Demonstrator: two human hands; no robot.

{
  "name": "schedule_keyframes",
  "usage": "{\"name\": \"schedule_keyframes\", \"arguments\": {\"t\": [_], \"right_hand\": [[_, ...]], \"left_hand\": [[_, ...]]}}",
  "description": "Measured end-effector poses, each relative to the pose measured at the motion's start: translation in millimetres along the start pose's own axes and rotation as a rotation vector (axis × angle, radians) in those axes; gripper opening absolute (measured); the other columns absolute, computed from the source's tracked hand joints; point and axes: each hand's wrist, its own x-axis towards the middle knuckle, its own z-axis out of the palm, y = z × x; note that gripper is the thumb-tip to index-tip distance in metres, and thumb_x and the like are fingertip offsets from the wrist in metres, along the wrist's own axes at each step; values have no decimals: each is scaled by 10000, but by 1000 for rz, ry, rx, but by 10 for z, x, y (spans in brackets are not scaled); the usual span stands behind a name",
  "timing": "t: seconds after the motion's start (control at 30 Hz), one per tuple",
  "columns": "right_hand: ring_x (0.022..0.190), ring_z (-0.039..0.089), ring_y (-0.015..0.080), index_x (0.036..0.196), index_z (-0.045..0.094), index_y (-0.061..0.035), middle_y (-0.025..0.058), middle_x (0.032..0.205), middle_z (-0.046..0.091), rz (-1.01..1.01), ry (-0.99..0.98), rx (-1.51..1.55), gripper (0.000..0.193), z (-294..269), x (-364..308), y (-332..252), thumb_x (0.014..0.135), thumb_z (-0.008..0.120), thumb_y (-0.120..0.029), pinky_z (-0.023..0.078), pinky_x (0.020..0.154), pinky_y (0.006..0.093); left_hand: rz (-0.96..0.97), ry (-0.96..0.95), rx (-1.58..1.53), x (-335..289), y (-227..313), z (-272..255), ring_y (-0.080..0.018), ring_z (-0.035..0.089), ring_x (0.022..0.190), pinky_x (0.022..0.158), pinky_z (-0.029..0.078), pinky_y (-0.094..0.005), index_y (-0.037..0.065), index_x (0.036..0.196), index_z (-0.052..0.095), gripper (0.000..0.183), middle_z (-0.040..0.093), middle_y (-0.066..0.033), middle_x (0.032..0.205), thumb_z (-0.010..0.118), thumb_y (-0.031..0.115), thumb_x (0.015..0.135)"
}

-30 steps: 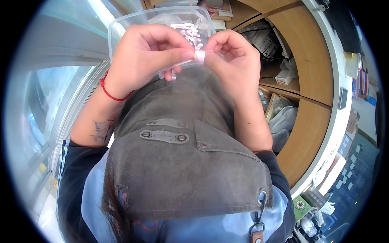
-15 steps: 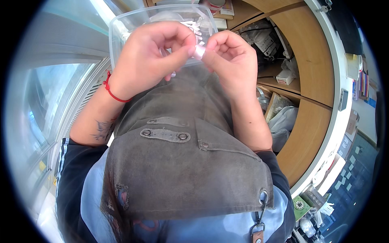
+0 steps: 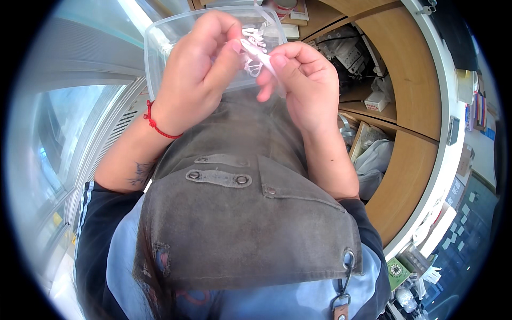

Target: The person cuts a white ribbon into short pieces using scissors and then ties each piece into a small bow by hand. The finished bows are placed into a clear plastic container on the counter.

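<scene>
Between my hands, over the near side of a clear plastic box (image 3: 151, 69), is a slim white hair clip (image 3: 255, 49) with a pale pinkish satin ribbon (image 3: 278, 82) trailing from it. My left hand (image 3: 201, 66) is closed, its thumb and forefinger pinching at the clip's far left end. With thumb against bent fingers, my right hand (image 3: 306, 80) grips the near right end, where the ribbon hangs down beside the fingers. Inside the box lie several small white clip-like pieces (image 3: 254, 36), partly covered by my hands.
A grey-brown apron (image 3: 224, 224) covers my lap below the box. Right of me, wooden shelves (image 3: 413, 80) hold cables, a small white carton (image 3: 376, 101) and bags. To the left stand pale translucent panels (image 3: 69, 106). A red-and-white can (image 3: 284, 6) sits behind the box.
My hands have drawn slightly apart, the left moving left and up. The clip's slim white end now shows between them, and the ribbon hangs by my right fingers.
</scene>
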Motion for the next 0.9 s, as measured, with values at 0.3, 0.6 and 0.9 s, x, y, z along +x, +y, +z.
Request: {"name": "schedule_keyframes", "arguments": {"t": [0.3, 0.6, 0.9], "right_hand": [[595, 632, 182, 915, 518, 17, 133, 736, 644, -73, -1, -82, 118, 75, -71, 10, 907, 530, -100, 470, 562, 239], [682, 621, 152, 992, 523, 18, 112, 827, 639, -126, -38, -18, 140, 104, -58, 30, 893, 548, -77, 476, 611, 223], [742, 592, 82, 916, 587, 30, 66, 840, 628, -92, 91, -175, 172, 224, -45, -27, 773, 680, 10, 481, 585, 197]], "left_hand": [[-129, 222, -192, -1, 6, 13, -13, 348, 556, 469, 275, -156, 36, 997, 410, 152, 466, 11, 683, 353, 173, 963], [-110, 161, -229, 17, 0, -15, -10, 356, 531, 453, 267, -152, 40, 994, 415, 131, 450, 33, 643, 375, 158, 953], [-145, 61, -188, 5, 86, 36, -22, 421, 590, 487, 306, -158, 43, 1088, 383, 215, 514, 8, 709, 477, 72, 897]]}}
